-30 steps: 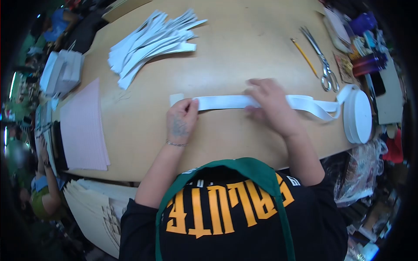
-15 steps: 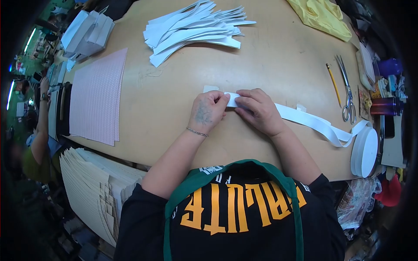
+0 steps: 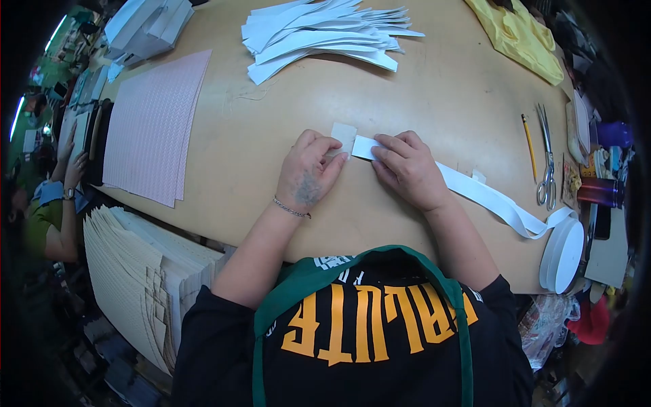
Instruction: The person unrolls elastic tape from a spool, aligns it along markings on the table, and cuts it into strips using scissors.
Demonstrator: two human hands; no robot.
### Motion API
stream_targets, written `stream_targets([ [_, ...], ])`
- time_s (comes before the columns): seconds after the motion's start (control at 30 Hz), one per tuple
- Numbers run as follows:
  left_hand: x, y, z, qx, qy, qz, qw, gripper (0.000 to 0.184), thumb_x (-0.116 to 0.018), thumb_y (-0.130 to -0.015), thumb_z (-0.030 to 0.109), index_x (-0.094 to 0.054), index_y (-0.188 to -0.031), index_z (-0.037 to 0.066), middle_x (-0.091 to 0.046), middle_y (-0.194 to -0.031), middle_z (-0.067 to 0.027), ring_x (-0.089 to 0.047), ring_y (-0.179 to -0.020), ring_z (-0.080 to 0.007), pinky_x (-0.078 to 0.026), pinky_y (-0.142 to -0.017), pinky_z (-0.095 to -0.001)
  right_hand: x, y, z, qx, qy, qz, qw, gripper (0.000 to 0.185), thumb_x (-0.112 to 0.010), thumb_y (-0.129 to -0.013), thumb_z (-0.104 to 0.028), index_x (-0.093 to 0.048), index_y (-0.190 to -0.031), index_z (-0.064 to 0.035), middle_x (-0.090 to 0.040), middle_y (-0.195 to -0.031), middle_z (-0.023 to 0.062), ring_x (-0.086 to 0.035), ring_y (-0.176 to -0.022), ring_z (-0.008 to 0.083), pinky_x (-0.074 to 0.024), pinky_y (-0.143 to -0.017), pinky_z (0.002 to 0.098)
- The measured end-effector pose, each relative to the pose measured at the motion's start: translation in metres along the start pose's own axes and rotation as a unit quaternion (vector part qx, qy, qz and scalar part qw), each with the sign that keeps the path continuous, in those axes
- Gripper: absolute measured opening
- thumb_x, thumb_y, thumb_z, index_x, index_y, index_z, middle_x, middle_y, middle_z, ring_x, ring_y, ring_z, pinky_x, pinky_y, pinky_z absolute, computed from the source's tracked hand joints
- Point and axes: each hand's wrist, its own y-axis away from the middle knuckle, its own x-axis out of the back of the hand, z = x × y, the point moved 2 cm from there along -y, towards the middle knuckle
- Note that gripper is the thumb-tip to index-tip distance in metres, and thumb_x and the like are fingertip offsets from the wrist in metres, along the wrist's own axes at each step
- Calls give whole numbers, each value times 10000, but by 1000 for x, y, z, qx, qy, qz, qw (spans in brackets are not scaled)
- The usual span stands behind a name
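My right hand [image 3: 413, 169] is closed on a white band [image 3: 475, 188], its fingertips pressing the strip near its cut end. The band runs right across the table to a white roll [image 3: 564, 254] standing on its edge. Just left of the cut end is a small pale card [image 3: 345, 136]. My left hand [image 3: 308, 175] has its thumb and forefinger at the card's lower part, apparently pinching it. The bent fingers partly cover the card. Between my left thumb and the band's end there is a narrow gap.
A pile of white strips [image 3: 325, 37] lies at the back. Pink patterned sheets [image 3: 159, 129] are on the left, scissors [image 3: 546, 159] and a yellow pencil [image 3: 529, 146] on the right. Stacked cream sheets [image 3: 129, 278] stand below left. Another person's arm [image 3: 68, 203] shows at far left.
My left hand has let go of the band's end and moved slightly left onto the small card. More of the card shows. The whole view has shifted a little.
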Motion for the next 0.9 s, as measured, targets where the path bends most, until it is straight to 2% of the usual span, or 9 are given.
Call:
stream_targets([
  [0.2, -2, 0, 5, -114, -120, 15, 986, 127, -682, -713, 84, -627, -808, 20, -532, -761, -78, -556, -692, -218, -450, -602, -310, 3, -2, 2, 4, 3, -22, 1000, 184, -656, -697, -84, -616, -872, -39, -595, -1009, 64, -531, -843, 242, -477, -727, 335],
  [0.3, -3, -1, 5, -109, -119, 18, 987, 123, -687, -699, 89, -635, -795, 32, -537, -767, -78, -551, -707, -237, -450, -623, -325, 2, -3, 1, 7, 2, -18, 1000, 181, -659, -700, -88, -615, -869, -40, -592, -1011, 58, -531, -842, 240, -474, -723, 334],
  [0.6, -6, -1, 8, -118, -141, 27, 982, 89, -684, -708, 96, -641, -779, 66, -536, -755, -60, -555, -703, -222, -453, -619, -331, -1, -5, 1, 18, 15, -14, 1000, 190, -657, -704, -83, -607, -884, -47, -584, -1024, 52, -535, -864, 238, -467, -716, 339],
  [0.9, -8, -1, 7, -134, -160, 31, 977, 100, -683, -711, 101, -638, -800, 90, -530, -750, -33, -539, -701, -210, -437, -599, -333, -5, -2, -4, 19, 63, -5, 998, 292, -666, -678, -62, -621, -964, -88, -578, -1042, 27, -542, -893, 213, -442, -719, 335],
])
